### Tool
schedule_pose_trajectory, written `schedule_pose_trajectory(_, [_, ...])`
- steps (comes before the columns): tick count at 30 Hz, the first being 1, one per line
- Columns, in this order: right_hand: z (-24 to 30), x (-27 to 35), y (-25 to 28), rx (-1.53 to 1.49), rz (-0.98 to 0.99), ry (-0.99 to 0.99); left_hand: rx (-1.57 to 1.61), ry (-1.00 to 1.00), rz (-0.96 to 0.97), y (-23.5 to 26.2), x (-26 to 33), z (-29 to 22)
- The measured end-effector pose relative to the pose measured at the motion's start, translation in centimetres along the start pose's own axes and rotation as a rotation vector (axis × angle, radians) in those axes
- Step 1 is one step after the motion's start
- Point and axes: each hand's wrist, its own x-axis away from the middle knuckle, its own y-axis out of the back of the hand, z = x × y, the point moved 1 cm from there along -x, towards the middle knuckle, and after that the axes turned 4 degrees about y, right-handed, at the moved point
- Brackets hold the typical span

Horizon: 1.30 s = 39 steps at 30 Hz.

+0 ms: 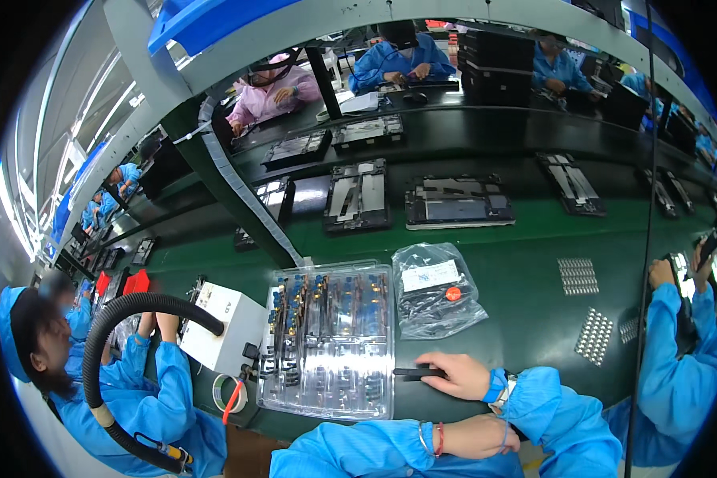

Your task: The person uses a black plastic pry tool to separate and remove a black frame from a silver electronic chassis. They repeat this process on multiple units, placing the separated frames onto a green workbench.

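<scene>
My right hand is closed on a pair of black tweezers, whose tips point left at the edge of a clear plastic tray. Thin flex-cable parts with blue and gold ends stand in rows on the tray's left side. Bent downward, my left hand lies below the right wrist, near the right sleeve; its fingers are mostly hidden. Just beyond the right hand lies a clear plastic bag with a white label, an orange-red dot and dark parts inside.
A white box with a black hose and a tape roll stand left of the tray. Small silver parts lie in sheets at right. Opened device housings line the far bench. Co-workers sit at left, right and across.
</scene>
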Motion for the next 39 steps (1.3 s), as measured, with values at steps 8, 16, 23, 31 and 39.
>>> schedule_pose_trajectory(8, [-0.4,-0.3,0.1,-0.051,-0.054,-0.044,0.221,-0.121,-0.067,0.4,-0.1,0.4])
schedule_pose_trajectory(16, [-0.3,0.4,-0.4,0.177,0.096,-0.013,-0.264,-0.075,-0.003,-0.9,0.3,0.5])
schedule_pose_trajectory(23, [-0.4,0.3,-0.3,0.172,0.109,0.007,-0.241,-0.095,-0.032,-1.0,0.4,0.5])
schedule_pose_trajectory(31, [-0.8,0.4,-0.6,0.161,0.082,0.077,-0.231,-0.091,-0.031,-1.1,0.4,0.5])
schedule_pose_trajectory(39, [-0.6,0.4,-0.4,0.154,0.106,0.042,-0.225,-0.093,-0.025,-0.9,0.4,0.5])
